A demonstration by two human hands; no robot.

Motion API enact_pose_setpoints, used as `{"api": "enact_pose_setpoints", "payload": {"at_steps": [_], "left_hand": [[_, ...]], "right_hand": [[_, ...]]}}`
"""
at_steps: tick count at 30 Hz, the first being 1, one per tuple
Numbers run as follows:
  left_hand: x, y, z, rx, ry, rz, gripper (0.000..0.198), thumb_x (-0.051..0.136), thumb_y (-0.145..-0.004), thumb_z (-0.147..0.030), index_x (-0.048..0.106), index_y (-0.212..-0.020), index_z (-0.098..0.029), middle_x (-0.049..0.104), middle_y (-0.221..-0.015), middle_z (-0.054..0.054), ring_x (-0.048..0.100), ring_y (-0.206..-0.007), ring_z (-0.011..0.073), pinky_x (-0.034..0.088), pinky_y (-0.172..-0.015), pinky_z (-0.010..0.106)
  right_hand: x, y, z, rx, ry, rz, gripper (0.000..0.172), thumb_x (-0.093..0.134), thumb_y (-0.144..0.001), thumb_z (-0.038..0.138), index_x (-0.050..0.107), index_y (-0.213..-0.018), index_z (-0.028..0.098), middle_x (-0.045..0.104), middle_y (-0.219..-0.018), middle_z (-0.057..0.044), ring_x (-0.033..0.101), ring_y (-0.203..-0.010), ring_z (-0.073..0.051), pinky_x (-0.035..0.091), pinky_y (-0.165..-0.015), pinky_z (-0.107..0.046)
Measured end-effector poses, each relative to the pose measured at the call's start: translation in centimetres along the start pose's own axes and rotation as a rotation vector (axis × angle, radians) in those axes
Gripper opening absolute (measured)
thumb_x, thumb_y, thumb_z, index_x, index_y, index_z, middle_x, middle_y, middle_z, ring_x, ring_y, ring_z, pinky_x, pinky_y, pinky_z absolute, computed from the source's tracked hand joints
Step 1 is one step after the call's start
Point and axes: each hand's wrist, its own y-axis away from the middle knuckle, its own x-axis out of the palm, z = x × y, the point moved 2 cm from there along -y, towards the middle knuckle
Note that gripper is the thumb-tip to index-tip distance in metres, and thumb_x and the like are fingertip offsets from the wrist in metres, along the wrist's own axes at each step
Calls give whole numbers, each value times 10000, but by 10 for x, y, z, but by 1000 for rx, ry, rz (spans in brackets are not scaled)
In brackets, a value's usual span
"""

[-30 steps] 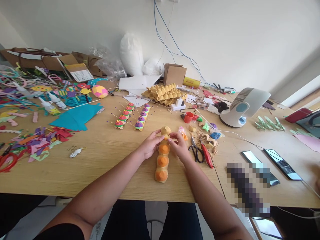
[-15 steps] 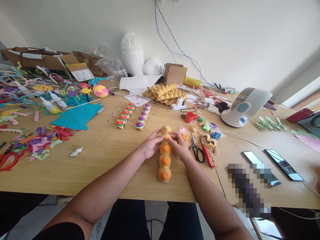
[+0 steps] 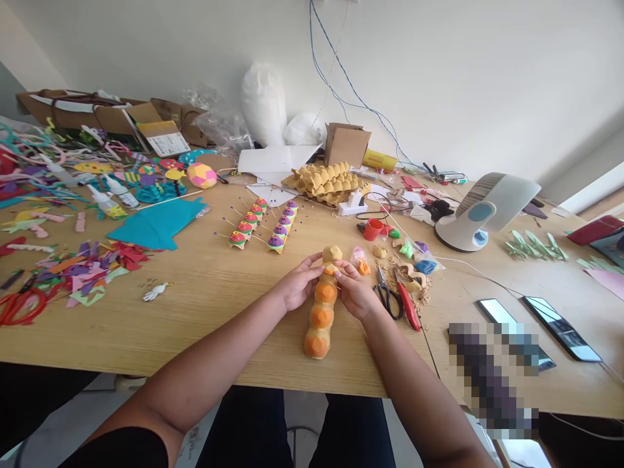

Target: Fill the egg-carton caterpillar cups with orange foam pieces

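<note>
A strip of egg carton cups (image 3: 322, 317) lies lengthwise before me on the table, its three near cups capped with orange clay. My left hand (image 3: 303, 284) grips it from the left near its far end. From the other side my right hand (image 3: 355, 289) holds it, thumb and fingers pressing a small piece of orange clay (image 3: 330, 269) on the fourth cup. The farthest cup (image 3: 332, 254) is bare. Beyond stand two finished-looking carton strips, one red and green (image 3: 247, 224), one purple and green (image 3: 283, 226), with pins sticking out.
Black-handled scissors (image 3: 389, 296) and a red utility knife (image 3: 407, 300) lie right of my hands, beside wood shavings and bags of coloured clay (image 3: 425, 266). A white fan (image 3: 482, 214) stands farther right. Paper scraps (image 3: 92, 270) and glue bottles (image 3: 121, 192) spread left. Carton trays (image 3: 324, 182) sit behind.
The view has swung slightly left, so the scene sits a little farther right. The strip's near end has turned slightly left. Both hands keep hold around the fourth cup.
</note>
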Motion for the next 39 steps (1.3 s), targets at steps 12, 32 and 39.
{"api": "enact_pose_setpoints", "payload": {"at_steps": [12,32,39], "left_hand": [[1,1,0,-19,11,30,621,835,-795,-188,575,-1357,-223,755,-1016,48,712,-800,149,558,-705,250],[7,5,0,23,-61,-46,787,907,-703,-190,522,-1389,-183,740,-910,32,700,-734,150,546,-652,251],[8,6,0,25,-66,-63,711,897,-713,-231,555,-1334,-179,733,-859,20,673,-681,137,521,-621,245]], "right_hand": [[3,-2,-4,-15,-79,-15,471,853,-719,458,612,-1082,277,752,-983,-17,717,-890,-221,578,-773,-360],[12,-2,-6,18,-314,0,400,931,-683,295,683,-994,255,751,-870,27,675,-756,-143,544,-708,-267],[14,-1,-6,15,-322,13,361,924,-701,291,699,-977,233,746,-886,25,669,-784,-125,543,-733,-248]]}}
